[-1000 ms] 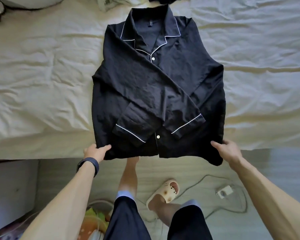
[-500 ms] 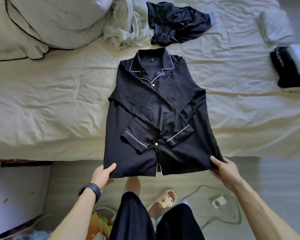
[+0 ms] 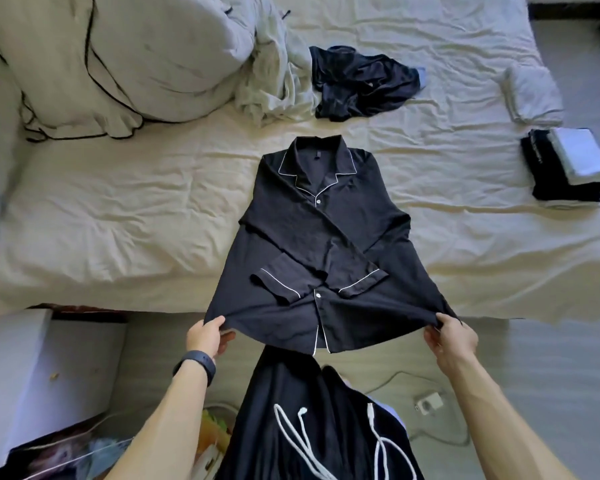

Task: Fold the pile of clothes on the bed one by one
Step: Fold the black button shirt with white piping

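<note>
Both hands, left hand (image 3: 207, 336) and right hand (image 3: 452, 337), are pinching the hem corners of the dark pyjama shirt (image 3: 321, 244) lying mid-frame on the bed (image 3: 136, 209).

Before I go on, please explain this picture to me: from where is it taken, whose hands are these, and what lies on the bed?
No machine here: a person wears one camera on the head, so you look down at their own arms. The left hand and the right hand each pinch a bottom corner of a dark pyjama shirt, its sleeves folded across its front. Its upper part lies on the bed. Behind it lie a crumpled dark garment and a pale crumpled cloth; at the right, a folded stack.
</note>
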Demonstrator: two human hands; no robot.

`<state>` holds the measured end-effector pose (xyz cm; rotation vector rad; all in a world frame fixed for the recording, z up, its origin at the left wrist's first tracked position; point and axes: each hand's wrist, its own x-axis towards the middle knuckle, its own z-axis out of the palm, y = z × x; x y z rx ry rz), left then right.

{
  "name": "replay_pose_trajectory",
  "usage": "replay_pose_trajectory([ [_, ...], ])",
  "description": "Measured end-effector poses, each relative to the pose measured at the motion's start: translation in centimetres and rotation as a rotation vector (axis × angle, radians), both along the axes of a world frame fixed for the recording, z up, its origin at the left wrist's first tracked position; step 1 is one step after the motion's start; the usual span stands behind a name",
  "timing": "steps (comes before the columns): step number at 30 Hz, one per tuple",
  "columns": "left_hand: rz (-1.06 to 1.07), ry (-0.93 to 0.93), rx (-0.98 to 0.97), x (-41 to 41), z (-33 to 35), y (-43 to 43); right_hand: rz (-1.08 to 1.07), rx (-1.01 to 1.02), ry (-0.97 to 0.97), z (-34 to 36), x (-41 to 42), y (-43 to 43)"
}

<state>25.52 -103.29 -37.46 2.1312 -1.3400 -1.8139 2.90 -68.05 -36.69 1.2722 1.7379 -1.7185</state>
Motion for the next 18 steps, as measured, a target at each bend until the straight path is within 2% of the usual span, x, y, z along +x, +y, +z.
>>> replay_pose_trajectory([
  [4,0.035,0.063,0.055,-3.4,0.5,-3.4,-0.037,-0.057,0.043,1.0,-4.3,-3.0],
  [10,0.083,0.131,0.139,-14.9,0.4,-12.4,-0.013,-0.070,0.078,1.5,-16.5,-10.6],
  [14,0.096,0.151,0.138,-24.2,-1.7,-19.1,0.031,0.001,0.076,-0.6,-24.8,-16.3],
  [18,0.007,0.167,0.075,-34.0,-6.1,-25.4,0.136,0.065,0.097,-5.0,-33.2,-22.5],
])
